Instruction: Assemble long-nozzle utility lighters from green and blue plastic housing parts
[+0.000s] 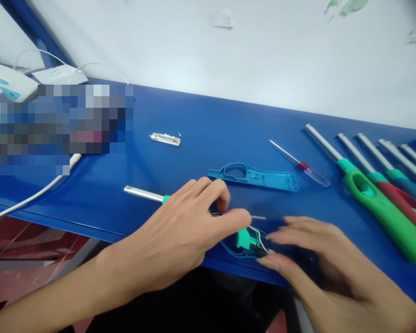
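A gas lighter with a silver tube [143,193] lies opened along the front of the blue table. My left hand [183,222] is closed over its middle, thumb and fingers bent around it. Green inner parts [244,239] and a thin white wire [261,238] show in its blue shell. At the lighter's rear end, my right hand [333,263] has thumb and forefinger close around a small part, blurred and hard to make out. Behind the hands rests the other blue shell half [275,179], hollow side up. A thin pale rod [258,217] lies between the hands.
A screwdriver [303,165] with a clear and red handle lies behind the right hand. Several assembled lighters, a green one [384,208] foremost, line the right side. A clear tank-like piece [165,138] lies back left. A white cable [38,199] crosses the left edge.
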